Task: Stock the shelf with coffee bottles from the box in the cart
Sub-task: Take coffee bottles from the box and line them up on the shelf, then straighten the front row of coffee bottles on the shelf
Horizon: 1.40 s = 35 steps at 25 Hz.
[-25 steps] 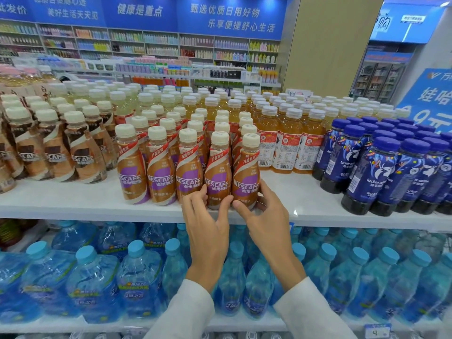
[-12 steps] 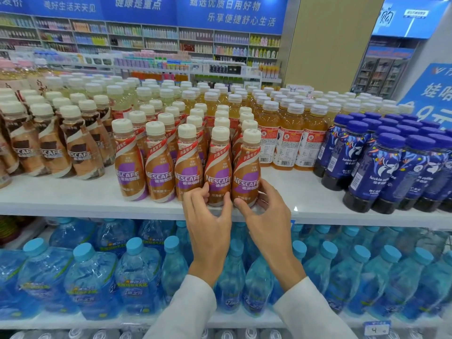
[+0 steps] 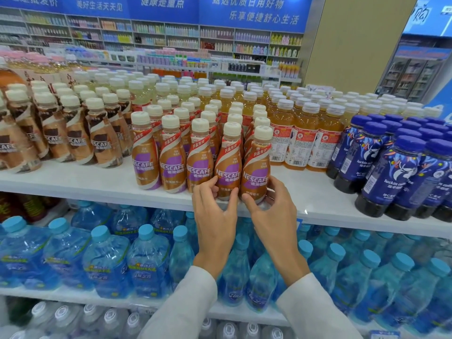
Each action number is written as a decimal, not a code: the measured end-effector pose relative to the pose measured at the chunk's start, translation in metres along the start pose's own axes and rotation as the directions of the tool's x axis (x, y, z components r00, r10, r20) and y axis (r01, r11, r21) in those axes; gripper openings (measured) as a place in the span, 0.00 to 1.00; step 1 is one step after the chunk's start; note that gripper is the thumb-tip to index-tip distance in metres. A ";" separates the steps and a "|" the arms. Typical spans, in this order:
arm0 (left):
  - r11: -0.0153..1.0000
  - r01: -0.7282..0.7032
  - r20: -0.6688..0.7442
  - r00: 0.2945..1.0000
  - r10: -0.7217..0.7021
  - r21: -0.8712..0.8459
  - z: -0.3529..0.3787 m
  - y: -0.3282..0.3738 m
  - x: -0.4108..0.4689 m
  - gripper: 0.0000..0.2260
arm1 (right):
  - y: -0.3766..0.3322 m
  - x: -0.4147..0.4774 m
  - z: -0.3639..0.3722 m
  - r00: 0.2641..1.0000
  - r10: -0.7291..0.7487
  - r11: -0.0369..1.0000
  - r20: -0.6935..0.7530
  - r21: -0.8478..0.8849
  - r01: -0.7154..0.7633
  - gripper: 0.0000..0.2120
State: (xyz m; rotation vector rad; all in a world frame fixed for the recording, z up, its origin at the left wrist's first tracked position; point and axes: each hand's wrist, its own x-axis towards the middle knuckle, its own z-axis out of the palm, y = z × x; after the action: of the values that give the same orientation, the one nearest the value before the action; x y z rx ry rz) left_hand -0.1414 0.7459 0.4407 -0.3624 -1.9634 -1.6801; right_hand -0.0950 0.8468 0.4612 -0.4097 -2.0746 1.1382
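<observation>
Five purple-label coffee bottles (image 3: 200, 167) front the shelf (image 3: 85, 179), upright, with more behind that I cannot count. The left hand (image 3: 215, 216) pinches the fourth bottle (image 3: 228, 165) low down; the right hand (image 3: 275, 216) curls its fingers (image 3: 277, 189) round the end bottle (image 3: 255, 167). The step is probably squaring the row. Next: release both and fetch more from the cart, which is out of view.

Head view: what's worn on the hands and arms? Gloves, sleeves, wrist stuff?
The left hand and right hand are bare, no gloves. Each arm wears a plain white long sleeve ending at the wrist, left sleeve and right sleeve alike. No watch, ring or marking shows.
</observation>
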 end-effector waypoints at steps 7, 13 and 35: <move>0.998 -0.012 0.069 0.998 0.008 0.058 -0.012 0.003 0.001 0.19 | 0.006 -0.007 -0.004 0.997 0.007 0.994 0.078 -0.108 0.002 0.37; 0.980 0.077 0.065 0.994 -0.090 0.182 -0.066 -0.013 -0.023 0.15 | 0.012 -0.053 -0.007 0.990 -0.102 0.990 0.093 -0.092 0.110 0.32; 0.951 0.269 -0.155 0.957 -0.246 0.154 -0.373 -0.130 0.101 0.13 | -0.126 -0.121 0.200 0.997 -0.081 0.995 0.008 -0.065 0.082 0.17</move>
State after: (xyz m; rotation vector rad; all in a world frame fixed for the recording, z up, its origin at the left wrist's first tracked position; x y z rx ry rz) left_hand -0.2125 0.3451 0.4222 0.0748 -2.1069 -1.6225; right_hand -0.1487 0.5873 0.4422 -0.3503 -2.1174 1.0267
